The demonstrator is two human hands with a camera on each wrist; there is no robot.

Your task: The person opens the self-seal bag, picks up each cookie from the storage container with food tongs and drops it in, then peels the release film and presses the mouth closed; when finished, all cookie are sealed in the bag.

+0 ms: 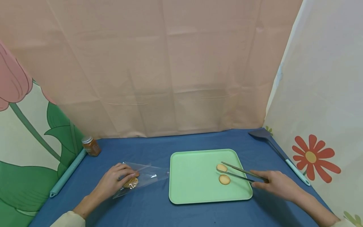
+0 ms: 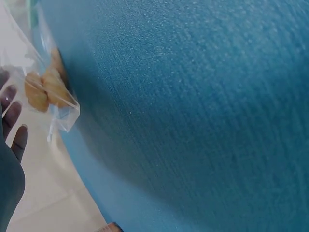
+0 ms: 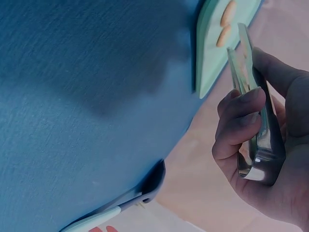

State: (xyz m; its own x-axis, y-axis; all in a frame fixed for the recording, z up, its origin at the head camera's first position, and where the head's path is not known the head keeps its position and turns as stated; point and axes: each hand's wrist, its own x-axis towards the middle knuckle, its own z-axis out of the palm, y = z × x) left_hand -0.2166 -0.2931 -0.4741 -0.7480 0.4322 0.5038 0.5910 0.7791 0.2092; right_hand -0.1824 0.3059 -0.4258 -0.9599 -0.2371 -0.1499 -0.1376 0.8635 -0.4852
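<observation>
The right hand [image 1: 273, 184] is clamped on metal tongs [image 3: 271, 150], whose arms stand apart with their tips on either side of the far biscuit [image 1: 221, 167]; whether they touch it cannot be told. The near biscuit [image 1: 224, 180] lies just beside it at six o'clock, both on the right half of a green tray [image 1: 195, 176], at nine o'clock from that hand. The left hand [image 1: 114, 178] rests bent fingers on a clear bag [image 1: 154, 175] holding golden-brown pieces [image 2: 55, 88]; whether they pinch the film cannot be told. The bag stretches toward three o'clock, up to the tray. Farther out on the blue-covered table [image 1: 147, 208], a lidded jar [image 1: 92, 147] stands at eleven o'clock from the left hand, a turquoise roll [image 1: 68, 174] lies at nine, and a spatula [image 1: 297, 172] lies at one from the right hand.
</observation>
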